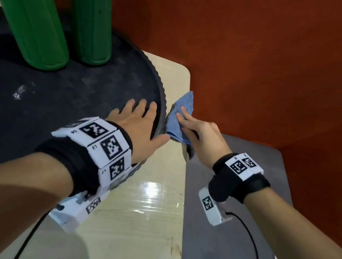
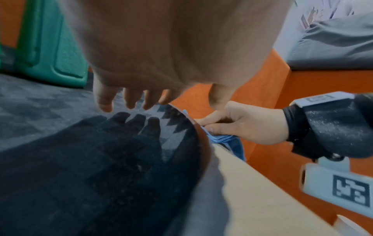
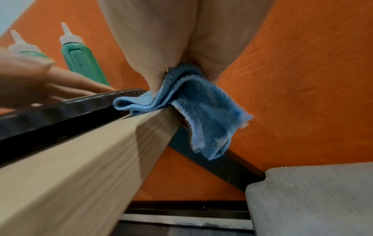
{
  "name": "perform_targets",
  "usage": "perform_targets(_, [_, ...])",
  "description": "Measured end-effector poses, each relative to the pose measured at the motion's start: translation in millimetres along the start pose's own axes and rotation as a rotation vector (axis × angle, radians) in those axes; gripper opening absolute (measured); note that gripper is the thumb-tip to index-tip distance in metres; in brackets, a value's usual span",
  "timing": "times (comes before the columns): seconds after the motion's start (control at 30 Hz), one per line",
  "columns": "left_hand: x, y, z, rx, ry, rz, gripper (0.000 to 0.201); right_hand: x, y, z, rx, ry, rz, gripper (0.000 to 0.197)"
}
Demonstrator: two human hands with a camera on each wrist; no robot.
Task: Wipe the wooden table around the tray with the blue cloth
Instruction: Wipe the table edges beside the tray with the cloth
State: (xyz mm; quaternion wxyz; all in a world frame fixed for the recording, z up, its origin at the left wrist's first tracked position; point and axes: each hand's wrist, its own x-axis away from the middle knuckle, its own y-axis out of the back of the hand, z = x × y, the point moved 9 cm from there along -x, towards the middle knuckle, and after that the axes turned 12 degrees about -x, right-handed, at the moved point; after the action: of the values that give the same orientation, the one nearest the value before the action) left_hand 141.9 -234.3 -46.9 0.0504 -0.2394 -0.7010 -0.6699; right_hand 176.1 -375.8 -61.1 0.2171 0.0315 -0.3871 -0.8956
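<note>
Head view cuts off both green bottles at the top, and the tray runs out of frame on the left. Right hand pinches the folded blue cloth on the narrow strip of wooden table beside the tray rim, one corner hanging over the table edge. Left hand lies flat, fingers straight, over the tray rim.

Dim, warm light. Glare streak on table at 6 o'clock. Hand shadow on tray. Wrist views blurred, edges bent.
</note>
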Motion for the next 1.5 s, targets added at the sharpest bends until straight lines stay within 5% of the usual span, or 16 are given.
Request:
perform_targets(0.2, [-11.9,7.1,-0.1,-0.032,-0.048,0.016,0.078,45.4,-10.7,6.4,-0.036,-0.010,0.073,0.043])
perform_targets(0.47, [-22.0,13.9,7.8,0.039,-0.038,0.075,0.078,-47.5,17.8,-10.2,0.124,-0.026,0.034,0.038])
perform_targets(0.73, [-22.6,24.6,13.3,-0.054,-0.071,0.002,0.077,32.9,-3.6,12.4,0.011,-0.070,0.094,0.040])
perform_targets(1.0, [-19.0,26.2,19.3,-0.102,-0.050,-0.053,0.075,-59.5,21.5,1.3,0.165,-0.069,-0.024,0.039])
perform_targets(1.5, [85.6,-3.3,-51.7,-0.190,-0.182,-0.122,0.071,151.0,-61.1,23.8,-0.096,0.004,0.078,0.054])
